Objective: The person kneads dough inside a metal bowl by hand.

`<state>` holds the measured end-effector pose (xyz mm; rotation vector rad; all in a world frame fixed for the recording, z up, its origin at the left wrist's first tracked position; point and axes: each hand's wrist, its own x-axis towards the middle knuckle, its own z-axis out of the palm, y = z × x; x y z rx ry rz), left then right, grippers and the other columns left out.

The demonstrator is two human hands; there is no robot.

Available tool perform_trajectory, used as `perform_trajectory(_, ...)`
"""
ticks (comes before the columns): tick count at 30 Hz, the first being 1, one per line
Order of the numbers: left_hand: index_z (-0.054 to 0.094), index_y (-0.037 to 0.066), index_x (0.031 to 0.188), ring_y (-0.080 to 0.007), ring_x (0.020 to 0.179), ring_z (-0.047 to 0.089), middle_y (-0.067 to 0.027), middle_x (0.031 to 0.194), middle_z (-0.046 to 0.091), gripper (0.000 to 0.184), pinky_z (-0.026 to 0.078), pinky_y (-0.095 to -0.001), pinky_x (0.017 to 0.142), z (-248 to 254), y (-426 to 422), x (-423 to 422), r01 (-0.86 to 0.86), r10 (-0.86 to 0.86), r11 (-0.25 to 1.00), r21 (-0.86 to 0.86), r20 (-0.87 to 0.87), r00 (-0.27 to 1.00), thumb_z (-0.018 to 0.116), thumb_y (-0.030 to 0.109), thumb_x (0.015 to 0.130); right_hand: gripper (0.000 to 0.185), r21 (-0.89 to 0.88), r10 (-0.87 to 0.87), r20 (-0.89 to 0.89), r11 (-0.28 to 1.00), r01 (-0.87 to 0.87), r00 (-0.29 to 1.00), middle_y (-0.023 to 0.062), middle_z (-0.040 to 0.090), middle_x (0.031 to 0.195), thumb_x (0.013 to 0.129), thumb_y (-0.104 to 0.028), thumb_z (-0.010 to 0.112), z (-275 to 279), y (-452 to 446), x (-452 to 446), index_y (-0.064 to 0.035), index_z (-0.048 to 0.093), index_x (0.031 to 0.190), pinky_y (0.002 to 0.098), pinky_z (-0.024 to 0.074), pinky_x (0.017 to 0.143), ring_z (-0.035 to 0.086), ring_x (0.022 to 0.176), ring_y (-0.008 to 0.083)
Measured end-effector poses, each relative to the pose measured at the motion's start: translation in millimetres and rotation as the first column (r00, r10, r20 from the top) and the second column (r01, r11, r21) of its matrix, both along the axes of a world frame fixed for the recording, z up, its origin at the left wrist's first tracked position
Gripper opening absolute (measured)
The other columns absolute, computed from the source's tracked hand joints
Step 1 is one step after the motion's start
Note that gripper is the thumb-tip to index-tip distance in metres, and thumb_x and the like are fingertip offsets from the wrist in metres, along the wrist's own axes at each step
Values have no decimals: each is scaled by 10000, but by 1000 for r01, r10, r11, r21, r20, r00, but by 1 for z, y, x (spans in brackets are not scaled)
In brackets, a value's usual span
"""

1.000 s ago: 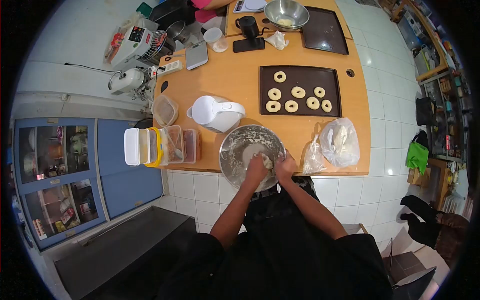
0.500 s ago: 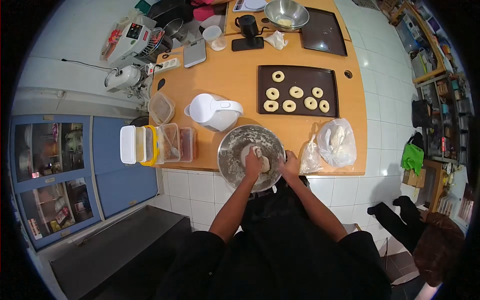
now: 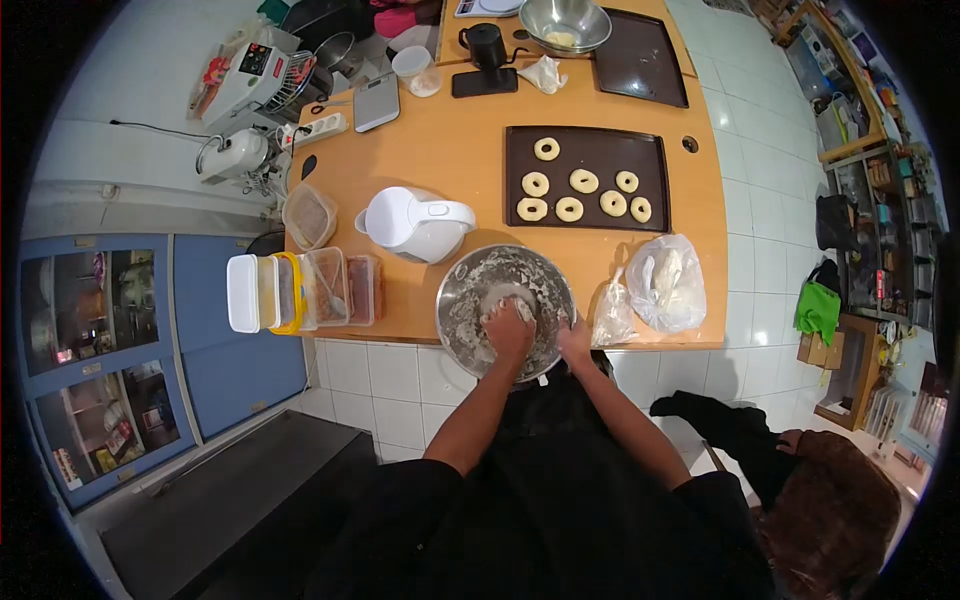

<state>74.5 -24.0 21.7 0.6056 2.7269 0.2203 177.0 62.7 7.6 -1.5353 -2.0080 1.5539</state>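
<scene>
A large metal mixing bowl (image 3: 452,345) stands at the table's front edge, its inner wall smeared with flour and bits of dough. Inside it, my left hand (image 3: 509,330) presses down with curled fingers on a pale lump of dough (image 3: 503,293), which it partly covers. My right hand (image 3: 574,343) grips the bowl's right rim; its fingers are slightly blurred. Beside that hand lie a small plastic bag of white powder (image 3: 613,315) and a larger clear bag (image 3: 667,285) with pale contents.
A dark tray (image 3: 650,150) of ring-shaped dough pieces lies behind the bowl. The white kettle (image 3: 420,225) and several plastic containers (image 3: 328,290) stand to the left. Farther back are a scale (image 3: 376,103), a black kettle (image 3: 486,47) and another metal bowl (image 3: 565,25). A person (image 3: 830,510) is at the lower right.
My left hand has turned over and pushed down into the dough. My right hand stays at the rim. The person at the right has moved closer.
</scene>
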Motion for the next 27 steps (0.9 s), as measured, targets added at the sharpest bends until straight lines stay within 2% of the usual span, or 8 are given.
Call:
perform_trajectory(3,491,80,1178,-333,1187,491,-157,1183,578,638,368,-514,975,5,3,0,-29,29,999,-17,-3,1000,769,345,668,309,-23,91,110,996,-89,990,273,652,984,865,-130,567,8,5,0,24,607,1130,440,496,816,641,955,410)
perform_trajectory(6,456,79,1186,-333,1216,458,-161,1223,542,684,381,-510,965,8,8,-10,-8,8,999,-38,21,1000,784,352,652,297,55,54,-78,997,-50,995,263,665,910,833,-70,552,12,3,2,28,620,1105,430,507,780,655,904,410)
perform_trajectory(12,434,98,1179,-353,1216,429,-189,1289,455,668,377,-501,958,-18,12,-30,20,-21,999,-42,-6,1000,773,344,659,304,-44,66,-97,997,-70,993,263,666,887,809,-40,545,20,6,3,47,616,1092,420,510,756,662,860,405)
perform_trajectory(15,444,106,1171,-346,1208,436,-182,1273,467,635,379,-499,949,-24,11,-40,119,-114,992,35,-112,987,758,324,663,284,94,100,10,990,-100,995,265,664,882,812,-35,550,29,1,6,53,619,1074,426,510,749,659,844,413)
perform_trajectory(18,444,114,1184,-317,1204,440,-151,1263,482,631,379,-498,942,-28,12,-49,118,-117,993,11,-84,990,745,307,664,277,76,106,64,991,-111,992,266,662,876,810,-31,556,38,1,5,47,621,1068,432,509,745,655,842,420)
perform_trajectory(21,458,66,1240,-346,1175,477,-175,1210,537,659,365,-473,985,-33,11,-53,94,-92,994,54,-30,995,735,281,682,275,60,122,21,991,-123,992,265,663,874,808,-33,563,38,2,4,45,622,1066,432,509,737,657,833,414)
perform_trajectory(24,532,45,1197,-340,1109,538,-181,1151,593,573,404,-445,961,-49,10,-60,33,-27,979,200,-35,999,718,243,693,277,-9,31,-17,999,-31,999,260,663,872,804,-36,567,47,-3,0,40,624,1064,437,507,730,651,831,421)
perform_trajectory(27,598,14,1123,-357,1052,581,-196,1104,629,393,436,-436,934,-58,5,-70,126,-10,778,615,-188,982,651,197,779,284,200,16,-61,980,-4,998,262,663,875,805,-53,578,7,-8,1,33,625,1072,448,505,727,645,837,428)
